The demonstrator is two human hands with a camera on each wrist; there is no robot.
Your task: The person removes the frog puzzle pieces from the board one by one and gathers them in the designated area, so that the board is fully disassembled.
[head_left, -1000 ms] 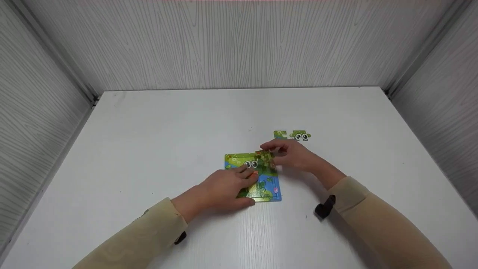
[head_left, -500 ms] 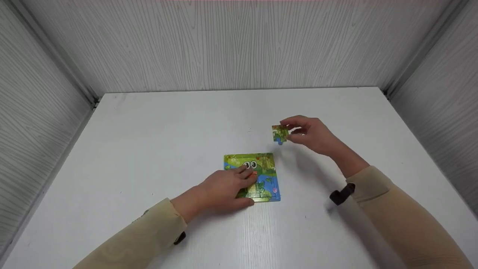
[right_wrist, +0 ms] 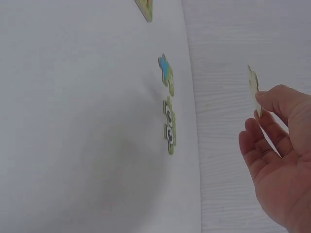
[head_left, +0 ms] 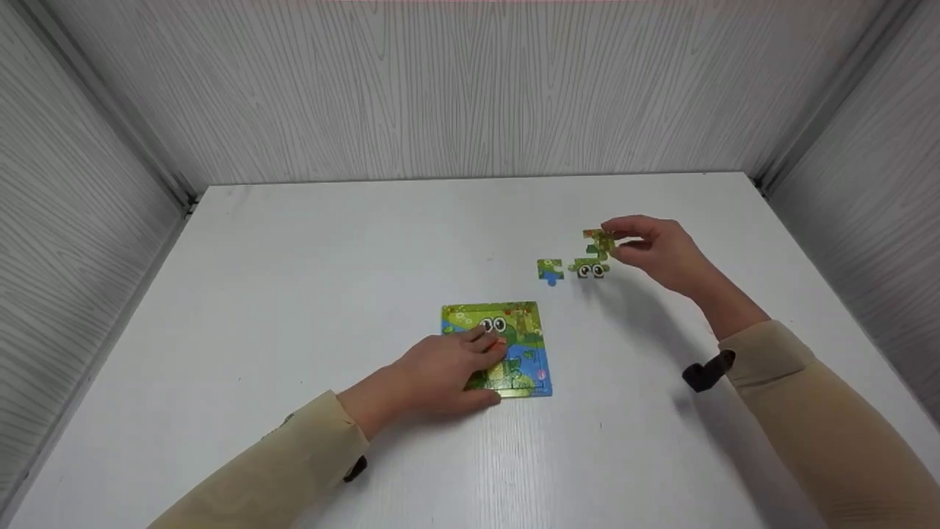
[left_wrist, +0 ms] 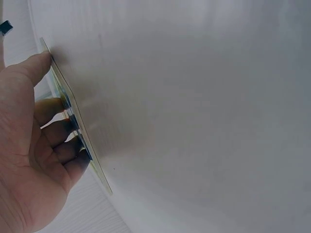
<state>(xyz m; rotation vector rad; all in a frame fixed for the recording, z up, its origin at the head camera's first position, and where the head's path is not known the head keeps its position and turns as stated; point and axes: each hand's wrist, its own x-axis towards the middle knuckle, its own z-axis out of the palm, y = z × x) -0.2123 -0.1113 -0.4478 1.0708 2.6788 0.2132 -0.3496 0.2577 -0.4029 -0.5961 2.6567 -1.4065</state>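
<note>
In the head view my left hand (head_left: 448,367) rests on a square frog puzzle (head_left: 530,353), fingertips on its picture and thumb at the near edge. The left wrist view shows the puzzle board (left_wrist: 77,114) edge-on under the fingers (left_wrist: 58,131). My right hand (head_left: 664,253) pinches a green jigsaw piece (head_left: 598,242) between thumb and fingers, raised above the table. From the right wrist view that piece (right_wrist: 255,92) appears edge-on. Just below it in the head view lies a piece with two frog eyes (head_left: 590,269); left of that lies a green-and-blue corner piece (head_left: 550,269).
The white table (head_left: 352,242) is bounded by a grained back panel (head_left: 470,88) and side panels. A black wrist strap part (head_left: 709,369) hangs beneath the right sleeve.
My right hand has carried the green piece from the puzzle's upper right corner, away and to the right, past the two loose pieces. My left hand has stayed on the puzzle.
</note>
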